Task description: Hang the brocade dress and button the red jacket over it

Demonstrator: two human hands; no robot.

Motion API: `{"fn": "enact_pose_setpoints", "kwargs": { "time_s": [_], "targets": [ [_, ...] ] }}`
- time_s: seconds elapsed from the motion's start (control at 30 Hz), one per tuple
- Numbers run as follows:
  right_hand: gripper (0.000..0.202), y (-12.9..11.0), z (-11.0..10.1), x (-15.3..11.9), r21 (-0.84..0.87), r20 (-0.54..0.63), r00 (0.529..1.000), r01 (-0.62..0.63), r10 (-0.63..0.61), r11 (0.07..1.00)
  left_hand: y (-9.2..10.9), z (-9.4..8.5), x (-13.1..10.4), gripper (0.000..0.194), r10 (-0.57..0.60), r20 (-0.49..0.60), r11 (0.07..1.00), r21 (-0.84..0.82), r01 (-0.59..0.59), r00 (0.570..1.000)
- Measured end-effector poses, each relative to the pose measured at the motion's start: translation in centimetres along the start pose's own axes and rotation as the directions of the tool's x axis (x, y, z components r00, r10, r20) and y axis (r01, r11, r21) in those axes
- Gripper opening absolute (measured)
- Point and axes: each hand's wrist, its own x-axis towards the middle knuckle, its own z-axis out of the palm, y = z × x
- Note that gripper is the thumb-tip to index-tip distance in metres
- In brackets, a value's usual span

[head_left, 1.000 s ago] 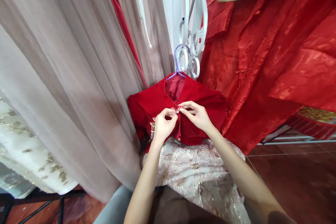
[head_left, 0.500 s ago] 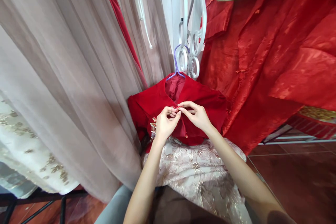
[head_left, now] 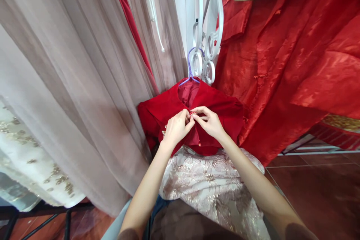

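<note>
A red velvet jacket [head_left: 219,107] hangs on a purple hanger [head_left: 190,69] in front of me. At its front opening, just under the neckline, both hands pinch a small red and pale beaded button fastening [head_left: 192,113]. My left hand [head_left: 177,125] is closed, its thumb and fingertips on the fastening, with its back partly covering a beaded ornament [head_left: 164,132] on the jacket. From the other side, my right hand [head_left: 209,122] grips the same fastening between thumb and forefinger. Lower on the front edge, another small button [head_left: 200,144] shows.
The hanger hooks on a white scrolled metal frame [head_left: 209,45]. Pale curtain-like fabric [head_left: 92,82] hangs at left, red satin garments [head_left: 281,75] at right. Pale floral brocade [head_left: 208,180] lies below the jacket. Black metal bars [head_left: 67,225] stand low at left.
My left hand has turned and moved up slightly at the fastening, its back now covering more of the beaded ornament. My right hand keeps nearly the same place.
</note>
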Motion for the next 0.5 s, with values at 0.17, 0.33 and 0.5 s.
{"fn": "enact_pose_setpoints", "kwargs": {
  "time_s": [0.17,0.33,0.5],
  "targets": [
    [0.02,-0.2,0.0,-0.1,0.006,0.013,1.0,0.021,-0.021,1.0,-0.3,-0.7,0.3,0.002,0.046,0.045,0.987,-0.155,-0.038,0.998],
    [0.022,-0.5,-0.2,0.0,-0.001,0.027,0.999,0.018,-0.018,1.0,-0.4,-2.0,0.7,0.006,0.159,0.143,0.987,-0.014,-0.158,0.977],
    [0.022,-0.7,-0.2,-0.1,-0.015,0.021,0.999,0.032,-0.031,0.999,-0.3,-3.0,1.3,0.016,0.234,0.196,0.96,0.108,-0.258,0.952]
  ]
}}
